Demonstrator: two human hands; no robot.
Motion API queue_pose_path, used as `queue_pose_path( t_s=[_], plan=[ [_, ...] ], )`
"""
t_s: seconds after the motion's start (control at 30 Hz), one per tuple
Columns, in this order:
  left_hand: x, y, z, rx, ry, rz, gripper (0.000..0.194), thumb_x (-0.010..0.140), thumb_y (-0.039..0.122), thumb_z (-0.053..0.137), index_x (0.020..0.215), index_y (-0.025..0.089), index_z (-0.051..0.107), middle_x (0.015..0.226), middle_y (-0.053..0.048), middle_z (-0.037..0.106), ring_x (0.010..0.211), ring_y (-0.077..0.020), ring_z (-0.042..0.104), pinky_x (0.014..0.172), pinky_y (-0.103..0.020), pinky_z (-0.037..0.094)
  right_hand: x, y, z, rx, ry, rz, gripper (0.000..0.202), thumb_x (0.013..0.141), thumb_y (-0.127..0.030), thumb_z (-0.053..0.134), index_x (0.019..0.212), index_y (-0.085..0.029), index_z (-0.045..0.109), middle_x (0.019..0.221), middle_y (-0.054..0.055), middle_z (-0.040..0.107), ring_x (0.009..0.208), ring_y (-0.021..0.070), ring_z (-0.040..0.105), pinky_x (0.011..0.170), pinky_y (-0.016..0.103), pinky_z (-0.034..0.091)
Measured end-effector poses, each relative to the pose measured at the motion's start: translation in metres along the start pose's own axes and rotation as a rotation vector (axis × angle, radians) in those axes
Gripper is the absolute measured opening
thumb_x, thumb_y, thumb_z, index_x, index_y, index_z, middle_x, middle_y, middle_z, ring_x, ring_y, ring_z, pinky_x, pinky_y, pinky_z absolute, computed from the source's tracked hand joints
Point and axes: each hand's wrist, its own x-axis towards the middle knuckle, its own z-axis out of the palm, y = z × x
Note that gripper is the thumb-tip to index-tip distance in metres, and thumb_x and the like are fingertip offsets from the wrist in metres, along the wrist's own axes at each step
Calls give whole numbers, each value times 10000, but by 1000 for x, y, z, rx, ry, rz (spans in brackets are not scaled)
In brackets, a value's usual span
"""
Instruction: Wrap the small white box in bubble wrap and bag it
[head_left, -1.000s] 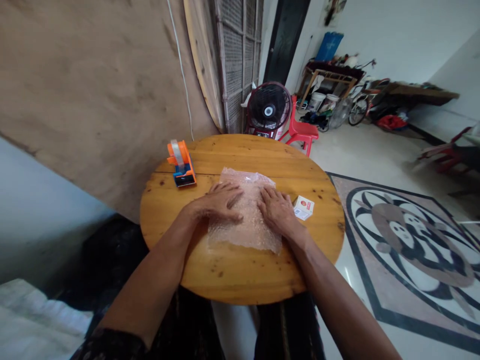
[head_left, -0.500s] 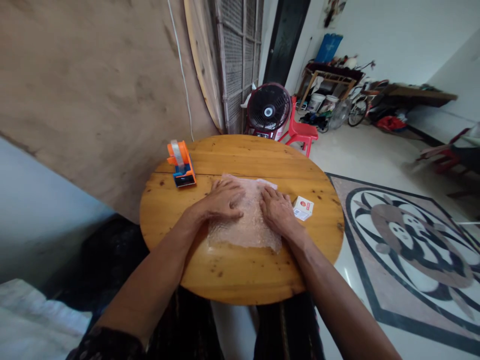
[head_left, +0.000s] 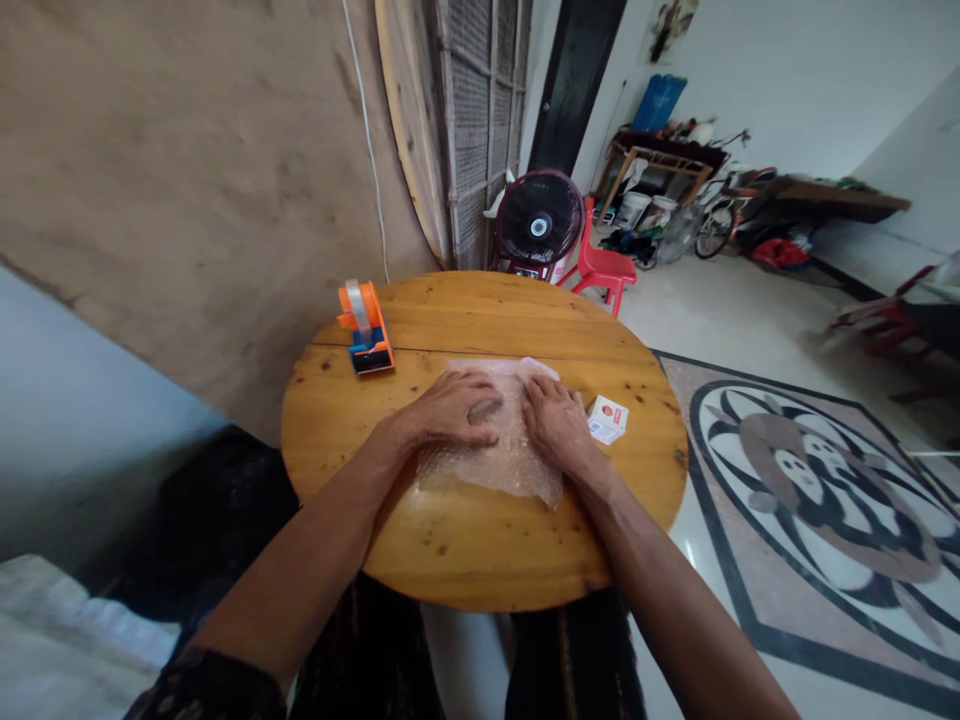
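Note:
A sheet of clear bubble wrap (head_left: 501, 465) lies on the round wooden table (head_left: 480, 560) in front of me. On its left part rests my left hand (head_left: 456, 408), fingers stretched out and thumb apart. My right hand (head_left: 556, 418) lies flat on the right part, its fingers spread toward the far edge. Just right of that hand stands a small white box (head_left: 607, 419) with a red mark. A tape dispenser (head_left: 366, 328), orange and blue with a roll of clear tape, sits at the table's far left.
Beyond the table stand a round fan (head_left: 538, 226) and a red plastic chair (head_left: 606, 268). A brown board (head_left: 187, 150) leans along the left side. To the right, the floor has a panda pattern (head_left: 832, 480). A bicycle (head_left: 716, 225) is farther back.
My left hand has slid slightly to the right over the bubble wrap. The far edge of the wrap has shifted a little. My right hand stays almost in place.

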Motion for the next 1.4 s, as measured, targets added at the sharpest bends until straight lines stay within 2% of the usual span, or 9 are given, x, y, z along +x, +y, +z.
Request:
queue_pose_path(
  t_s=[0.23,0.37,0.6,0.77,0.97,1.07,1.17,1.27,1.4],
  plan=[
    [-2,2,1,5,-46,-49,669,710,602,654,1283,267,563,1379,-72,480,1256,-302,406,1056,-435,303,1,3,-7,90,32,-31,318,947,-223,382,1165,-158,604,1235,124,619,1134,262,544,943,384,395],
    [-2,2,1,-1,-42,-59,673,707,608,652,1287,278,564,1379,-70,480,1254,-308,401,1059,-445,289,-3,11,-25,171,44,-26,337,932,-246,423,1179,-135,624,1155,150,654,1107,266,571,955,381,421],
    [-1,-2,4,33,-44,-50,730,683,654,639,1305,281,562,1375,-96,468,1247,-341,392,1049,-486,275,-23,38,-54,172,130,-84,331,900,-299,501,1171,-164,635,1224,122,641,1155,275,561,993,418,429],
    [-2,-1,4,1,-33,-35,677,688,632,639,1261,276,584,1372,-76,480,1253,-331,381,1057,-476,262,-41,72,-44,-25,0,95,534,811,-346,611,1307,-163,532,1354,161,543,1219,374,505,962,553,412],
    [-4,4,-1,-18,-42,-46,580,714,618,612,1164,253,625,1287,-68,556,1199,-322,427,1030,-474,287,-49,88,-37,217,-88,282,483,798,-352,605,1236,-153,563,1101,145,680,977,306,642,846,436,487],
    [-4,4,-2,-19,-34,-23,593,702,607,625,1189,269,608,1368,-59,499,1242,-325,401,1051,-477,268,-55,83,-56,565,-45,304,428,741,-409,673,1107,-197,611,989,80,702,894,259,652,807,386,502],
    [-4,6,-3,-24,-27,-5,592,708,564,629,1229,288,577,1404,-47,468,1267,-323,388,1055,-465,270,-61,60,-82,965,-165,153,432,728,-427,705,1083,-198,615,1013,61,684,921,226,639,798,331,501],
    [-3,9,-6,-7,-19,-11,552,716,537,615,1196,267,590,1314,-57,537,1204,-315,448,1007,-439,326,-59,25,-96,1018,-360,-18,420,693,-360,748,1066,-202,637,971,25,668,889,192,617,783,293,480],
    [-2,12,-9,51,-17,-55,533,691,597,616,1047,201,642,1148,-108,615,1103,-332,509,955,-445,370,-39,-12,-88,1026,-592,-127,397,701,-311,734,1070,-212,624,863,-19,629,774,150,581,674,248,460]
  ],
)
